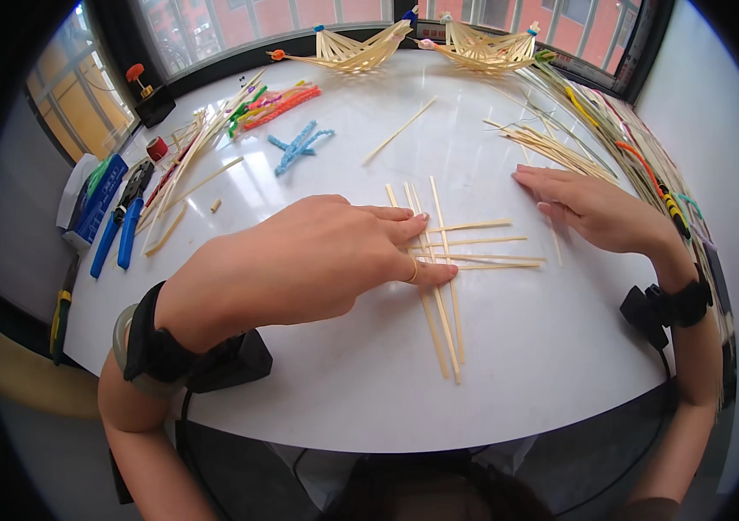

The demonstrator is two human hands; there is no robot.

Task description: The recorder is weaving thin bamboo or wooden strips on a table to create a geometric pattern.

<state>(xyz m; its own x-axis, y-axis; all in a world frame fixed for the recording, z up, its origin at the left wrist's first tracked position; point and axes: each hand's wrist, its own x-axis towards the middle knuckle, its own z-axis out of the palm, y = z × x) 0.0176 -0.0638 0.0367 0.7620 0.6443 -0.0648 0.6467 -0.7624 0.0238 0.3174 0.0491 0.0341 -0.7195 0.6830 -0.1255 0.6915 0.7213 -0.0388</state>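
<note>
The left hand (317, 256) lies flat, palm down, on the white surface (369, 391), its fingers stretched out and pressing on a small lattice of thin bamboo strips (443, 260); a ring shows on one finger. The lattice sits under and just beyond those fingertips, with several long strips running toward the person and a few shorter ones crossing them sideways. The right hand (599, 208) rests open on the surface just to the right of the lattice, fingers extended and together, pointing toward the left hand, its fingertips near the ends of the crossing strips; it grips nothing. Both wrists wear black bands. Beyond the right hand lies a loose bundle of strips (552, 148), and a single strip (400, 130) lies farther out between the hands. Well beyond the left hand are blue pipe cleaners (298, 146) twisted together and a pile of coloured pipe cleaners (274, 104). To the far left of the left hand lie blue-handled pliers (126, 226). Two woven bamboo boats (361, 52) stand at the far edge by the window.
</note>
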